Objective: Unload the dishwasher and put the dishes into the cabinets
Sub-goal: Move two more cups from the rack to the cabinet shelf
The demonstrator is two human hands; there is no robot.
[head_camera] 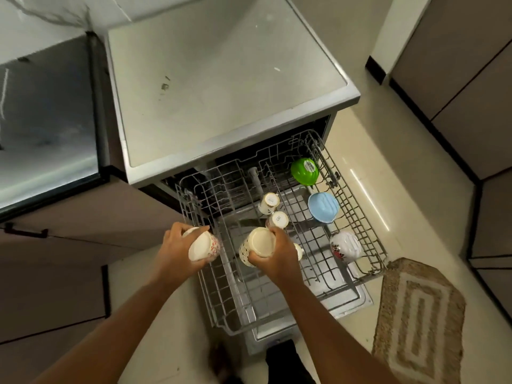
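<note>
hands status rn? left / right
Left hand: closed on a red-flowered cup.
Right hand: closed on a cream patterned cup over the rack.

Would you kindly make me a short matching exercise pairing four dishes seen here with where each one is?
Things:
1. green bowl
2. blue bowl
3. red-flowered cup
4. lattice-patterned mug

Places:
A. in the right hand
B. far right corner of the rack
C. in the left hand
D. right side of the rack, just nearer than the green one

Pairs: 1-B, 2-D, 3-C, 4-A
</note>
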